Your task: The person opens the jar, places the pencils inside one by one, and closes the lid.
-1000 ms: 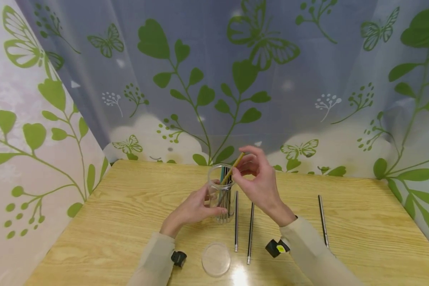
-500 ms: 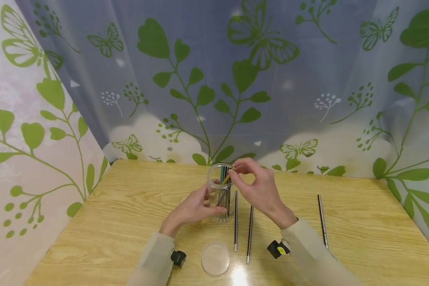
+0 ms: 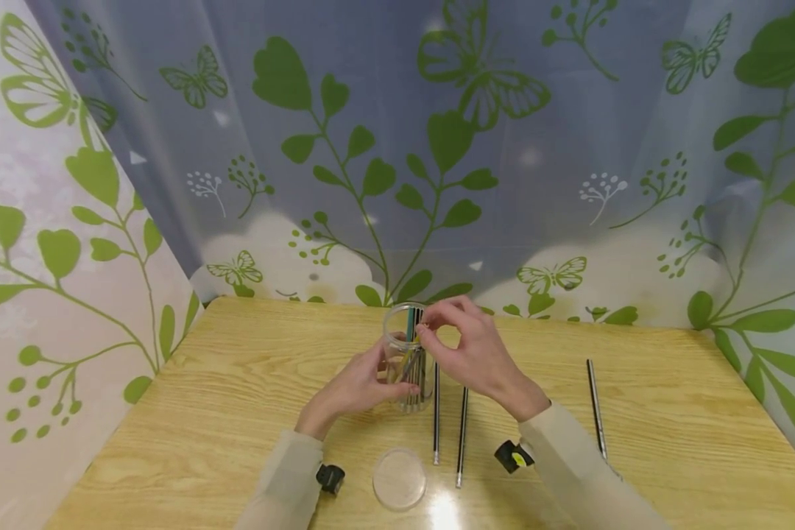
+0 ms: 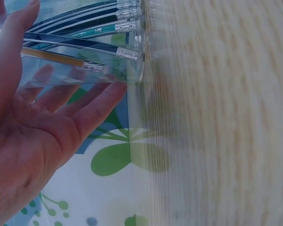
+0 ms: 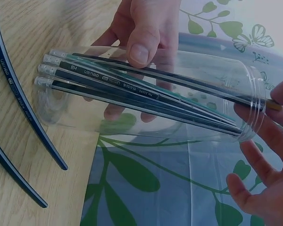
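A clear plastic jar (image 3: 397, 362) stands on the wooden table, my left hand (image 3: 354, 384) gripping its side with the thumb in front. Several pencils (image 5: 118, 84), dark ones and teal ones, lean inside with their eraser ends at the bottom. A yellow pencil (image 4: 56, 57) slants among them, its metal ferrule low in the jar. At the jar's mouth, the thumb and fingers of my right hand (image 3: 480, 357) pinch this pencil's upper end. Most of that end is hidden behind the fingers in the head view.
Two dark pencils, one nearer (image 3: 436, 419) and one farther right (image 3: 462, 442), lie right of the jar. Another dark pencil (image 3: 595, 401) lies beside the right sleeve. A round clear lid (image 3: 400, 478) rests in front. A patterned curtain (image 3: 344, 184) hangs behind the table (image 3: 238, 397).
My right hand has come down and left toward the jar's mouth, and the yellow pencil has sunk deeper into the jar. The left hand keeps its grip in the same place.
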A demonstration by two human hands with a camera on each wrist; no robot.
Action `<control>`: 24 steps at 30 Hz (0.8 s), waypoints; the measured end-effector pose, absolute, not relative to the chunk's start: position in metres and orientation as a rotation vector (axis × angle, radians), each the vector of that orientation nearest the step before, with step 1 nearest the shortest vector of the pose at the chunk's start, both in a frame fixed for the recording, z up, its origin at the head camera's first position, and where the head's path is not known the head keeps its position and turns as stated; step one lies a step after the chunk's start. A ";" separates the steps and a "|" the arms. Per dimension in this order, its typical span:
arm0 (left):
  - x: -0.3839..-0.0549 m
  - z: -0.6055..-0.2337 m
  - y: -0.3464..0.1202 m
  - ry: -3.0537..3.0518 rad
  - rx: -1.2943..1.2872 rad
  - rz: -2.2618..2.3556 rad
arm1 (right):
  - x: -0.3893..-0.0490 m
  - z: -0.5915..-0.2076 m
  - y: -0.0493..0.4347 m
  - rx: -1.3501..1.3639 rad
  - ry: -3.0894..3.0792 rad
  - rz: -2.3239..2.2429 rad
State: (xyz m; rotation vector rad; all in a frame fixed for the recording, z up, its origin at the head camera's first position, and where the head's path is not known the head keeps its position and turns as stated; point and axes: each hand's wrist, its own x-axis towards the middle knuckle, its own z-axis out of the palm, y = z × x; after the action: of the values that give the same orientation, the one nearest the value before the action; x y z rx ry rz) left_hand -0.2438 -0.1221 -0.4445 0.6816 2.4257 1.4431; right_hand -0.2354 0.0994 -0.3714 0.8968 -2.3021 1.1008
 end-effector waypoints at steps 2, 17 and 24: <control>-0.244 -0.445 -0.122 2.423 0.675 1.443 | -0.236 -0.372 0.100 0.911 -2.311 1.102; -0.245 -0.446 -0.121 2.394 0.677 1.468 | -0.237 -0.362 0.097 0.867 -2.488 1.082; -0.245 -0.445 -0.122 2.393 0.692 1.481 | -0.239 -0.360 0.098 0.887 -2.485 1.094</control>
State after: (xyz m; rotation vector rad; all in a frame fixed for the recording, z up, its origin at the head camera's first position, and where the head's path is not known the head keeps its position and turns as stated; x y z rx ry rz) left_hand -0.2445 -0.1216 -0.4451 0.6917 2.3932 1.4811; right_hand -0.2386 0.0984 -0.3605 0.8870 -2.4849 1.0940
